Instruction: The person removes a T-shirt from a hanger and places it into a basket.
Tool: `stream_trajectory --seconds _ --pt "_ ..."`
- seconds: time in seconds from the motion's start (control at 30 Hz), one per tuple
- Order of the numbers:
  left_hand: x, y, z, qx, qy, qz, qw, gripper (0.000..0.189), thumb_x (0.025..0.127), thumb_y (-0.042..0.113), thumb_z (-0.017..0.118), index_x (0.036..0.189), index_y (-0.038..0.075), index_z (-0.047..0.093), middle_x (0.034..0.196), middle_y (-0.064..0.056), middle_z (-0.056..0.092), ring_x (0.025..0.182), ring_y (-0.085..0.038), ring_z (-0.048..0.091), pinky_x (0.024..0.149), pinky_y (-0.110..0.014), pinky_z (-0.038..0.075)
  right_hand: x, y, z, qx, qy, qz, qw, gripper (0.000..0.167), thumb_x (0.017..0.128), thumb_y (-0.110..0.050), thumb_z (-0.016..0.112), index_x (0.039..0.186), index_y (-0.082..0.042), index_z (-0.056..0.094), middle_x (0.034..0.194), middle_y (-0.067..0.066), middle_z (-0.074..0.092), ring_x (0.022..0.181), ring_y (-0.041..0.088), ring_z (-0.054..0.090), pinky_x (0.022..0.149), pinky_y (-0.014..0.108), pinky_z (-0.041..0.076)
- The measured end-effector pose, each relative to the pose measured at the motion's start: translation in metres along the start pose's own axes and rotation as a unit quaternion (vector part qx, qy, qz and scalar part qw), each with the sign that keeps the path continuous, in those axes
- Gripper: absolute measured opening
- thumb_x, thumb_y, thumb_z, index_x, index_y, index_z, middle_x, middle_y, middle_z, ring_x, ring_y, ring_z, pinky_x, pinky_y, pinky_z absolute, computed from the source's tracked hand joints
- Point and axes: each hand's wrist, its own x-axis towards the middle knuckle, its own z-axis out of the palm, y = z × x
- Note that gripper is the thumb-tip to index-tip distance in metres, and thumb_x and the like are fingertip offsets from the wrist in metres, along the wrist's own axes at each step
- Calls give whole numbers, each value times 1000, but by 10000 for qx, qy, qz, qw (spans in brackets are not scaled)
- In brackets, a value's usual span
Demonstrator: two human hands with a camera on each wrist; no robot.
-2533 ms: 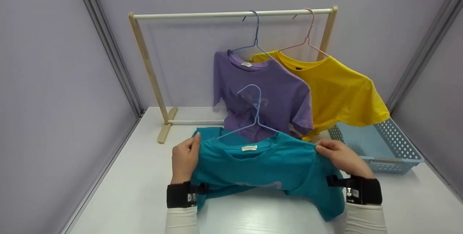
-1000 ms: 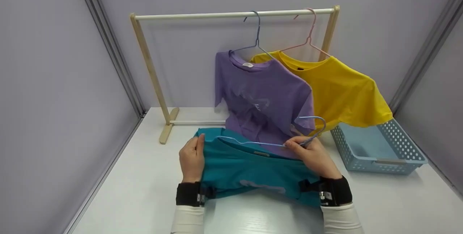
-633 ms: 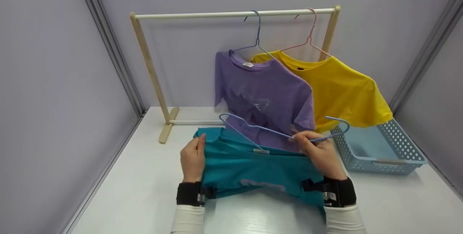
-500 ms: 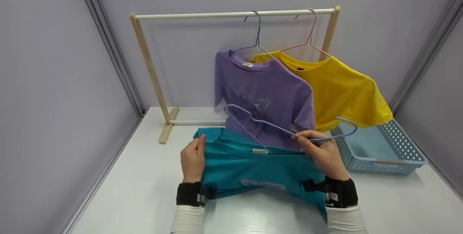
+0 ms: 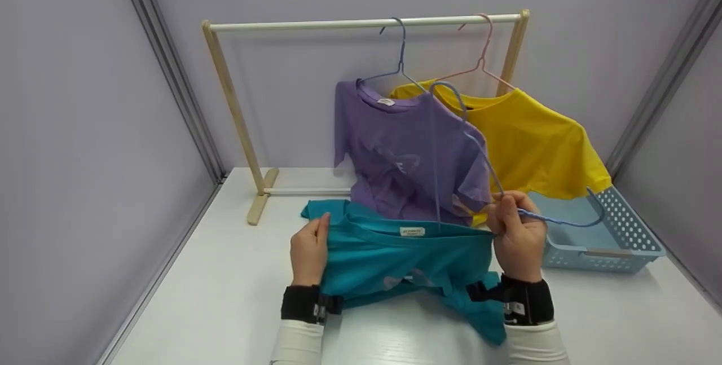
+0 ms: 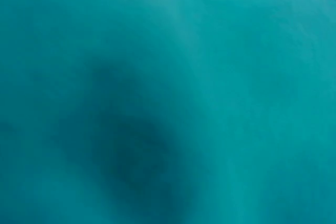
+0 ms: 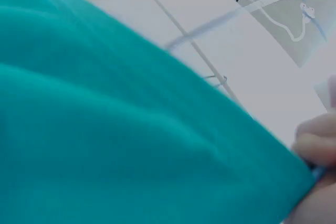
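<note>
A teal T-shirt [image 5: 395, 258] is held up by its shoulders over the table, with a white label inside its neck opening. My left hand [image 5: 307, 252] grips the shoulder at the left; teal cloth [image 6: 252, 98] fills the left wrist view. My right hand [image 5: 519, 238] holds a blue wire hanger [image 5: 435, 150] beside the neckline. One hanger end stands up out of the neck opening, and the hook points right over the basket. In the right wrist view the fingers [image 7: 315, 145] pinch at the shirt's edge; the hanger's other end is hidden.
Behind, a rack [image 5: 316, 25] carries a purple T-shirt [image 5: 400, 128] on a blue hanger and a yellow T-shirt [image 5: 541, 139] on a pink one. At the right stands a blue perforated basket [image 5: 603, 258] on the white table [image 5: 220, 297]. Walls enclose the table.
The hanger, first upright in the shirt, has been tipped by my right hand: its hook swung right and down, its left end came out of the neck and rose. My left hand kept its grip.
</note>
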Motion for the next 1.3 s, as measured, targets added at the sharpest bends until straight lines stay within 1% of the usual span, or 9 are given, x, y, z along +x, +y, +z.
stream_trajectory --seconds 0.13,0.3,0.5,0.73,0.83,0.97,1.1,1.2,1.3 --pt "-1 -2 1 125 -76 -124 9998 52 105 26 61 61 14 35 60 10 21 50 -4 22 52 -22 17 2 -2 0 1035 307 -319 9936 20 108 -11 50 101 6 57 64 4 18 49 15 17 50 25 9" --pt "-2 -4 0 419 -288 -579 9970 51 105 28 61 61 15 37 59 8 22 51 -8 26 53 -24 18 4 -11 -3 1954 406 -682 9775 29 113 -16 34 100 5 50 62 2 17 45 14 14 46 23 7" --pt "-3 -8 0 859 -656 -1127 9877 50 107 32 57 63 16 42 60 5 28 55 -14 34 54 -27 24 2 -18 3 1877 956 -955 9729 39 114 -18 26 98 5 53 58 1 17 42 14 13 45 25 6" --pt "-3 -11 0 1135 -1085 -1625 9741 50 109 34 51 64 17 42 60 3 31 54 -16 38 53 -29 27 -3 -28 22 2380 1771 -1628 9410 39 113 -13 18 93 4 47 56 2 21 42 13 14 45 22 6" --pt "-2 -10 0 1236 -1251 -1718 9693 48 111 34 46 67 15 46 61 2 34 56 -18 42 53 -29 29 -4 -32 29 2395 1930 -1752 9352 39 112 -12 15 92 1 45 56 2 22 42 13 15 46 23 7" --pt "-3 -6 -1 1328 -1219 -1673 9693 38 111 31 47 82 9 58 67 -4 48 62 -21 53 55 -33 37 -6 -35 36 2523 1891 -1745 9328 37 113 -14 15 90 -1 41 57 2 22 42 13 16 46 23 7" --pt "-2 5 -2 1372 -780 -1332 9784 23 107 26 55 101 4 60 88 -14 62 81 -31 61 71 -44 47 -10 -32 43 2788 1528 -1621 9341 38 113 -14 11 90 -1 38 58 3 21 44 14 14 47 23 7" --pt "-1 21 -3 1119 -472 -925 9883 19 105 22 61 106 3 58 101 -17 62 94 -34 59 84 -50 47 -13 -26 48 2794 1287 -1580 9383 36 113 -14 11 91 -1 38 60 3 20 44 14 15 46 23 8" --pt "-3 41 -3 423 -387 -285 9980 14 103 17 62 107 4 59 103 -15 61 98 -30 58 87 -48 48 -17 -18 54 2725 1013 -1585 9436 32 112 -12 13 91 -1 35 61 3 19 45 15 15 46 24 9"
